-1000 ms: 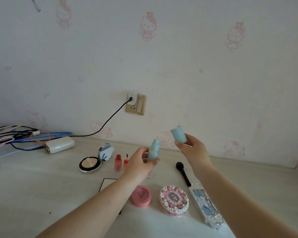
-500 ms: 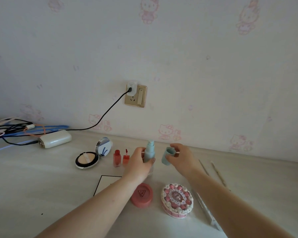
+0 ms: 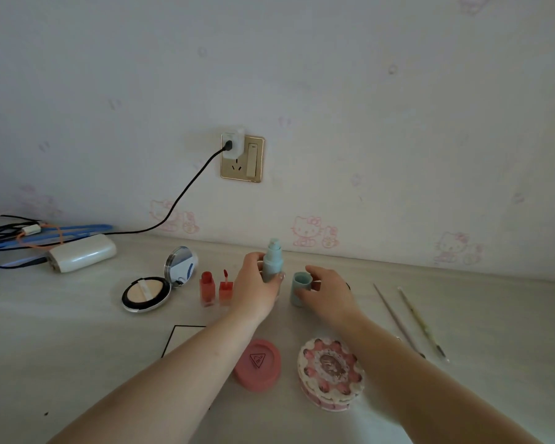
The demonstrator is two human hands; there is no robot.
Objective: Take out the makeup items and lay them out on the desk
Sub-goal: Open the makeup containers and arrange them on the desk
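Left hand (image 3: 253,291) has its grip closed round the teal pump bottle (image 3: 272,263), upright on the tabletop (image 3: 61,341) below the wall socket (image 3: 242,159). Right hand (image 3: 329,293) pinches the teal cap (image 3: 300,288), mouth up, just right of the bottle.

Assessment: set both down squarely, base flat, and release straight upward to avoid toppling.

Clearance: two red lip tints (image 3: 215,288) stand close left of the bottle; two thin brushes (image 3: 410,322) lie well right. Open room remains behind the bottle towards the wall.
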